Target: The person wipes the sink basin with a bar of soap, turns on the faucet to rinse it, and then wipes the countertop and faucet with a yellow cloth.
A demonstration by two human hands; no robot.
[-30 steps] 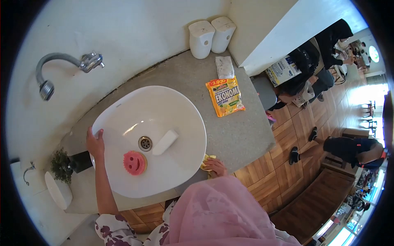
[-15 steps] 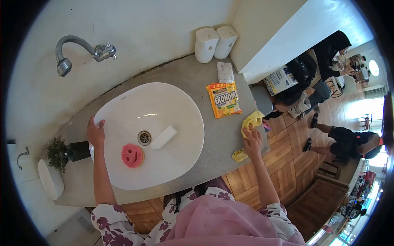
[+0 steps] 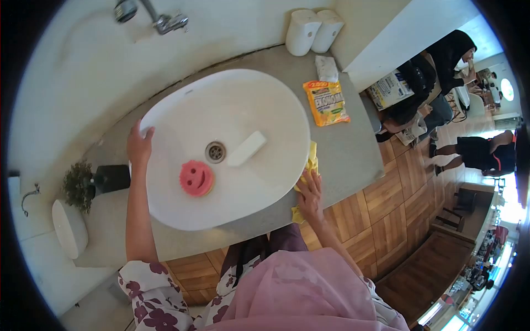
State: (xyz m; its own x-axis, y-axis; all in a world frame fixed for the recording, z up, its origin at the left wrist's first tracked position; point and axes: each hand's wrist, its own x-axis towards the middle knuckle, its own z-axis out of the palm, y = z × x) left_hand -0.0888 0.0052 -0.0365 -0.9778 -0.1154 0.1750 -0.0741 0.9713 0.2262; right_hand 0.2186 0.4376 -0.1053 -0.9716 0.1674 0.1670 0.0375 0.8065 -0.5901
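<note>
My left hand (image 3: 140, 144) rests on the left rim of the white sink basin (image 3: 248, 110), fingers apart and holding nothing. Beside the basin's right rim, my right hand (image 3: 310, 193) presses a yellow cloth (image 3: 313, 157) on the grey counter; part of the cloth shows below the hand. Inside the basin lie a pink smiley sponge (image 3: 196, 178) and a white block (image 3: 247, 148), on either side of the metal drain (image 3: 215, 151).
An orange and yellow packet (image 3: 327, 103) and a whitish packet (image 3: 326, 69) lie on the counter (image 3: 353, 149). Two white containers (image 3: 302, 33) stand by the wall. A faucet (image 3: 168, 23) is above, a dark plant pot (image 3: 112, 179) at left. People are at the right.
My right hand has moved left with the yellow cloth, from the counter's right edge to the basin's rim. The view has shifted. My left hand stays on the left rim.
</note>
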